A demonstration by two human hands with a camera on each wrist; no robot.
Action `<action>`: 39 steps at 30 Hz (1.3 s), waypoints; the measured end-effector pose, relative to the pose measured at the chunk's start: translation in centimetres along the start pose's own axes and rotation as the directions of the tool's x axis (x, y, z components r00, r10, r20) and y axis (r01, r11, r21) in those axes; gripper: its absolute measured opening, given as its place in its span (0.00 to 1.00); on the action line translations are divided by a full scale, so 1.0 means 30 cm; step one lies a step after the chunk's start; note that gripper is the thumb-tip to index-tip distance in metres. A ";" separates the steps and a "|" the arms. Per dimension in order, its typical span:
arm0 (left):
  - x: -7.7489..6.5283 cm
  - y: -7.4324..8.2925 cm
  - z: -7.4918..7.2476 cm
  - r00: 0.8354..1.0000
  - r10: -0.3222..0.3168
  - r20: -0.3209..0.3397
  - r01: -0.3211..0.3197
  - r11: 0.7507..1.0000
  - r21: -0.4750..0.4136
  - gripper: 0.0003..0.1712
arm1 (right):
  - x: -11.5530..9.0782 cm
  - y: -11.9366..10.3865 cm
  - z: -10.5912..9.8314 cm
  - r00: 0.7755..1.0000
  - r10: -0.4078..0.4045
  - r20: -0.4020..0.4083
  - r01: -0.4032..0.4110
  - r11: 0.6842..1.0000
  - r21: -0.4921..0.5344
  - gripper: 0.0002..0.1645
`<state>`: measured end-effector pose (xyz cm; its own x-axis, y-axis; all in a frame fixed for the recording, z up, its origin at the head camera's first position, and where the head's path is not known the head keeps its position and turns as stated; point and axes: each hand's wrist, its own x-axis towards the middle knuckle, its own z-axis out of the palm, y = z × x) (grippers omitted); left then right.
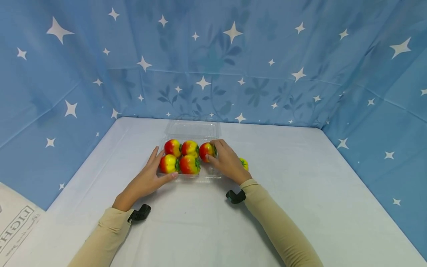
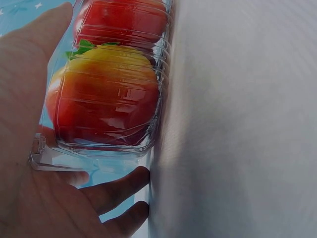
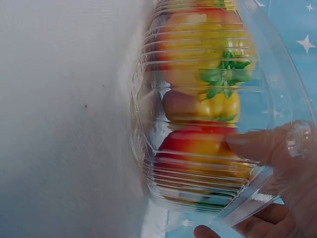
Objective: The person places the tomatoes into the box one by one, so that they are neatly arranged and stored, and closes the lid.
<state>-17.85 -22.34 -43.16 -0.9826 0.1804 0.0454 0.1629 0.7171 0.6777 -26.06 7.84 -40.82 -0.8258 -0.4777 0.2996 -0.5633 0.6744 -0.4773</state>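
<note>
Tan sleeves [image 1: 280,222] led to a left hand [image 1: 150,178], fingers spread beside the box [image 1: 209,171], and a right hand [image 1: 228,162] pinching a pepper [image 1: 205,151] in the back row, five others [image 1: 189,164] already in, another pepper [image 1: 244,163] seemingly left outside, the lid [image 1: 191,129] open.

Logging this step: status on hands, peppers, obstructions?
Left hand touching box. Right hand gripping pepper, back row; four others inside. Lid open, nothing seen blocking. One pepper outside, partly behind right hand.
</note>
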 end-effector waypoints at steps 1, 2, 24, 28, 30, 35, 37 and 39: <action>0.001 0.000 0.000 1.000 -0.001 -0.001 0.001 1.000 0.000 0.66 | 0.001 0.000 0.001 1.000 0.004 -0.001 -0.004 1.000 -0.006 0.32; 0.001 0.001 0.000 1.000 0.000 -0.001 0.000 1.000 0.000 0.66 | 0.003 -0.001 0.000 1.000 0.006 -0.003 -0.006 1.000 -0.009 0.32; 0.000 0.004 -0.001 1.000 0.000 0.000 0.000 1.000 0.001 0.65 | 0.005 0.000 -0.005 1.000 -0.029 0.008 0.029 0.999 -0.037 0.33; -0.001 0.006 -0.001 1.000 -0.002 -0.001 0.002 1.000 0.008 0.65 | 0.009 -0.001 -0.004 0.999 -0.037 -0.005 0.037 0.999 -0.038 0.32; -0.002 0.008 -0.001 1.000 -0.001 -0.002 0.001 1.000 0.008 0.65 | 0.010 0.000 -0.004 0.999 -0.035 -0.003 0.035 0.999 -0.037 0.33; -0.004 0.009 -0.001 1.000 -0.001 0.000 0.001 1.000 0.007 0.65 | 0.010 0.001 -0.006 0.999 -0.032 0.017 0.033 0.999 -0.010 0.34; -0.004 0.010 -0.001 1.000 -0.004 0.001 0.004 1.000 0.006 0.66 | 0.010 0.001 -0.008 0.999 -0.038 0.023 0.038 0.999 -0.001 0.34; -0.004 0.010 -0.001 1.000 -0.005 0.001 0.005 1.000 0.007 0.66 | 0.010 0.002 -0.010 0.999 -0.044 0.027 0.044 0.999 0.002 0.35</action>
<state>-17.67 -22.19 -42.93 -0.9832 0.1777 0.0412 0.1588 0.7228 0.6725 -26.35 7.90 -40.49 -0.7995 -0.5215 0.2980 -0.5987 0.6518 -0.4656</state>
